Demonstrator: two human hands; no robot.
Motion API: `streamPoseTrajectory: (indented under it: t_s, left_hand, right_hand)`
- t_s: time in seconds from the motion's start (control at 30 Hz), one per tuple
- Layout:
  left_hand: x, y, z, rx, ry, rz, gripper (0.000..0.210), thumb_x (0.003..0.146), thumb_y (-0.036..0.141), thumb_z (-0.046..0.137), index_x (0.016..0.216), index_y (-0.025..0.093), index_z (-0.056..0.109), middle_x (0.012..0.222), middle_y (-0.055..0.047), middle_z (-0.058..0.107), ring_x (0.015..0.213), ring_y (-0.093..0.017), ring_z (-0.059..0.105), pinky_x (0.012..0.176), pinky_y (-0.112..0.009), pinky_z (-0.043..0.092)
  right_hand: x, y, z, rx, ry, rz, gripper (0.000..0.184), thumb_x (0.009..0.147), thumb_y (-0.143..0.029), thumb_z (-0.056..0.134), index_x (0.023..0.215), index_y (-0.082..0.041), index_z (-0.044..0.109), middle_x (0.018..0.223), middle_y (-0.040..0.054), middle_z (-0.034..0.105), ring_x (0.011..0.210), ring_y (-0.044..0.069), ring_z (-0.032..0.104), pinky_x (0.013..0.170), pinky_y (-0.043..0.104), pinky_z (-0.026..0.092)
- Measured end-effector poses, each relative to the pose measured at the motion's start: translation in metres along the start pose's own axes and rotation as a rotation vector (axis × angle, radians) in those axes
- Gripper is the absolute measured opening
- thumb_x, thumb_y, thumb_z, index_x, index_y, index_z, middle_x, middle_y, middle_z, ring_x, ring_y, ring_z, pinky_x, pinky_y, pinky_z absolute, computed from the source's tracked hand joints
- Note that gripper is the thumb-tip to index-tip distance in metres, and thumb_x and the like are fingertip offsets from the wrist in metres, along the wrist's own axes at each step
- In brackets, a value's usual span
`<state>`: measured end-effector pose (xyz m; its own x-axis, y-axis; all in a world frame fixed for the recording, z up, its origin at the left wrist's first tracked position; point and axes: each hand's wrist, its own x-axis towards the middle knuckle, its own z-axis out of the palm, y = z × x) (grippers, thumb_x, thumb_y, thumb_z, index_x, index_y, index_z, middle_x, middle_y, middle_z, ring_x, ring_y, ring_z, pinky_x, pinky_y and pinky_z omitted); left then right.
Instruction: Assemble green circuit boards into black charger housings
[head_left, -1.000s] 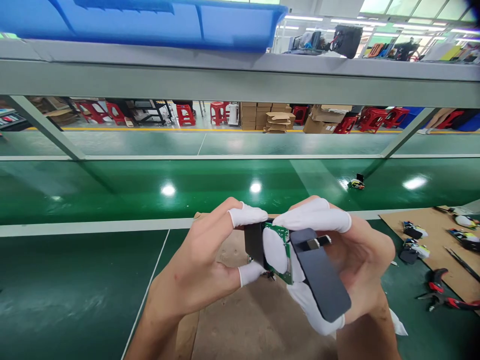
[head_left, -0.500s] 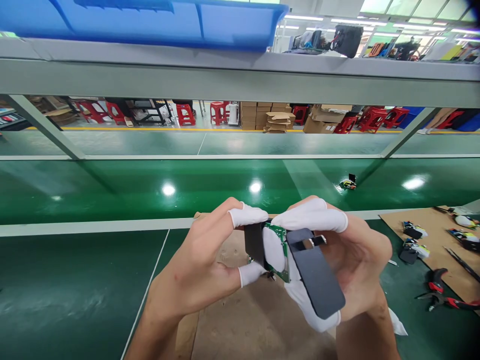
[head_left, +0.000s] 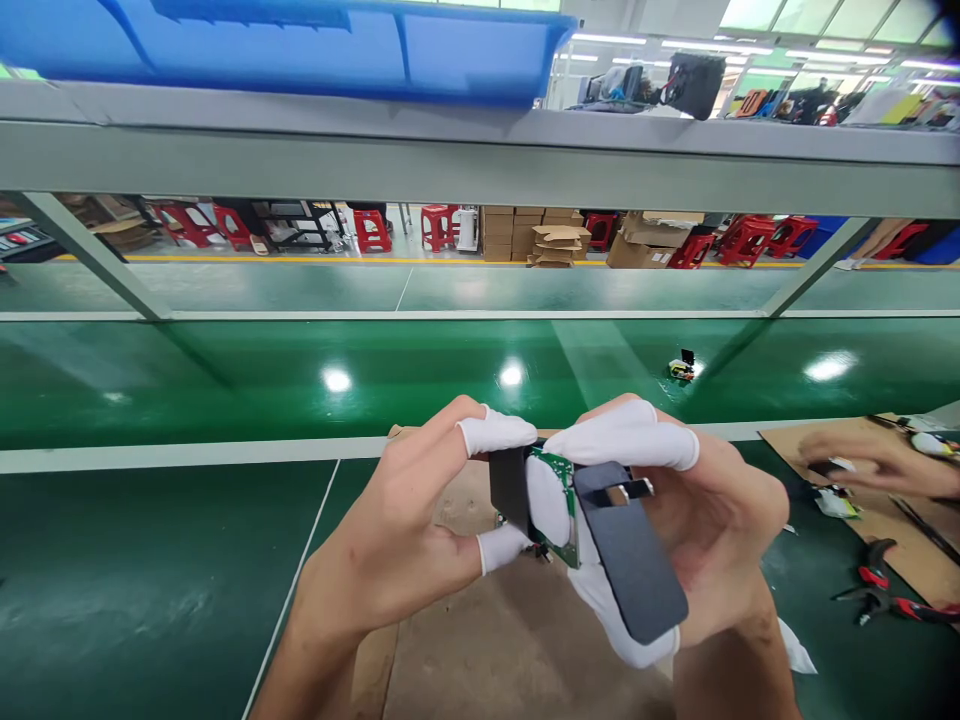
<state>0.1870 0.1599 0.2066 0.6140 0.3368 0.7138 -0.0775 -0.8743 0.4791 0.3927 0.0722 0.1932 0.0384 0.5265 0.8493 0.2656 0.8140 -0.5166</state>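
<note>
My left hand (head_left: 397, 510), in white finger cots, pinches a flat black panel (head_left: 508, 490) between thumb and index finger. My right hand (head_left: 697, 510), also in white finger cots, grips a dark grey plastic plug cover (head_left: 634, 550) with metal prongs near its top. Between these two parts stands a green circuit board (head_left: 564, 470), which appears to be in the same assembly. A white rounded shape covers much of its face; whether that is a fingertip or a part, I cannot tell. The assembly is held above a brown cardboard sheet (head_left: 510, 640).
At right, another person's hand (head_left: 877, 460) reaches over small board assemblies on cardboard (head_left: 930, 560). Red-handled pliers (head_left: 874, 595) lie there too. A small assembly (head_left: 681, 367) sits on the green belt (head_left: 420, 370). A blue bin (head_left: 465, 60) rests on the shelf (head_left: 450, 165) overhead.
Another person's hand has come in from the right over the small assemblies. The assembly on the green belt has shifted a little left. My hands keep nearly the same hold.
</note>
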Motion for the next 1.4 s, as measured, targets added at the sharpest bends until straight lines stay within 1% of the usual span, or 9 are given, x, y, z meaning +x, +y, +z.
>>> streamPoseTrajectory:
  t_s: [0.23,0.43,0.6,0.73,0.9,1.0,1.07,1.27,1.4]
  left_hand:
    - [-0.0016,-0.0007,0.0002,0.011,-0.001,0.001,0.051,0.084,0.013,0.085,0.131,0.017,0.066,0.112,-0.010,0.074,0.095,-0.020,0.071,0.079,-0.033,0.060]
    - [-0.0017,-0.0019,0.0006,-0.006,0.015,0.010,0.052,0.083,0.015,0.085,0.132,0.019,0.067,0.109,-0.008,0.075,0.091,-0.021,0.072,0.075,-0.033,0.061]
    - [-0.0020,-0.0018,0.0014,-0.010,0.011,0.020,0.053,0.084,0.016,0.085,0.134,0.020,0.067,0.109,-0.009,0.076,0.092,-0.021,0.071,0.075,-0.033,0.060]
    - [-0.0026,-0.0017,0.0032,-0.001,0.019,0.018,0.053,0.084,0.016,0.085,0.134,0.020,0.067,0.108,-0.009,0.076,0.089,-0.020,0.071,0.073,-0.032,0.060]
    - [-0.0036,-0.0036,0.0047,0.014,0.018,0.007,0.053,0.081,0.015,0.087,0.130,0.018,0.068,0.104,-0.008,0.074,0.085,-0.019,0.070,0.071,-0.032,0.059]
    - [-0.0040,-0.0044,0.0048,0.012,0.024,0.009,0.056,0.080,0.012,0.086,0.133,0.020,0.067,0.104,-0.007,0.074,0.085,-0.019,0.069,0.070,-0.032,0.059]
    - [-0.0039,-0.0047,0.0050,-0.006,0.035,0.015,0.057,0.080,0.012,0.084,0.134,0.021,0.067,0.104,-0.007,0.074,0.084,-0.019,0.069,0.069,-0.032,0.058]
    - [-0.0030,-0.0056,0.0064,-0.046,0.038,0.015,0.054,0.080,0.015,0.086,0.131,0.020,0.069,0.101,-0.008,0.074,0.081,-0.019,0.068,0.066,-0.031,0.057]
    - [-0.0031,-0.0055,0.0066,-0.043,0.052,0.001,0.055,0.079,0.015,0.086,0.131,0.022,0.069,0.103,-0.007,0.075,0.083,-0.020,0.069,0.068,-0.032,0.058]
  right_hand:
    - [0.0002,0.0021,0.0016,0.011,0.001,-0.028,0.057,0.076,-0.034,0.091,0.130,-0.021,0.078,0.096,0.0118,0.079,0.079,0.032,0.072,0.058,0.046,0.059]
    - [-0.0010,0.0005,0.0004,0.009,-0.005,0.040,0.061,0.066,-0.014,0.087,0.126,-0.018,0.079,0.100,0.0106,0.079,0.080,0.030,0.072,0.060,0.043,0.059]
    - [-0.0002,0.0014,-0.0009,0.014,-0.030,0.011,0.064,0.069,-0.036,0.095,0.128,-0.020,0.077,0.100,0.0110,0.079,0.081,0.030,0.072,0.064,0.045,0.062]
    - [0.0006,0.0042,0.0000,0.007,-0.009,-0.017,0.058,0.074,-0.037,0.092,0.128,-0.020,0.078,0.098,0.0116,0.079,0.079,0.029,0.071,0.060,0.044,0.061]
    - [0.0015,0.0057,0.0014,-0.034,-0.024,-0.060,0.063,0.077,-0.048,0.091,0.133,-0.021,0.078,0.102,0.0137,0.081,0.077,0.030,0.071,0.056,0.045,0.061]
    - [0.0002,0.0057,0.0013,-0.063,0.003,0.001,0.061,0.074,-0.042,0.092,0.130,-0.024,0.078,0.102,0.0120,0.080,0.077,0.030,0.072,0.054,0.045,0.060]
    - [-0.0007,0.0056,0.0015,-0.053,0.025,-0.017,0.062,0.074,-0.044,0.091,0.131,-0.026,0.077,0.100,0.0109,0.080,0.076,0.030,0.072,0.052,0.044,0.058]
    - [-0.0006,0.0049,0.0024,-0.017,0.023,-0.054,0.064,0.076,-0.047,0.091,0.131,-0.018,0.078,0.101,0.0150,0.080,0.078,0.032,0.071,0.052,0.045,0.058]
    - [-0.0010,0.0034,0.0022,-0.051,0.038,0.000,0.063,0.073,-0.043,0.091,0.130,-0.022,0.078,0.101,0.0129,0.080,0.078,0.031,0.071,0.053,0.043,0.057]
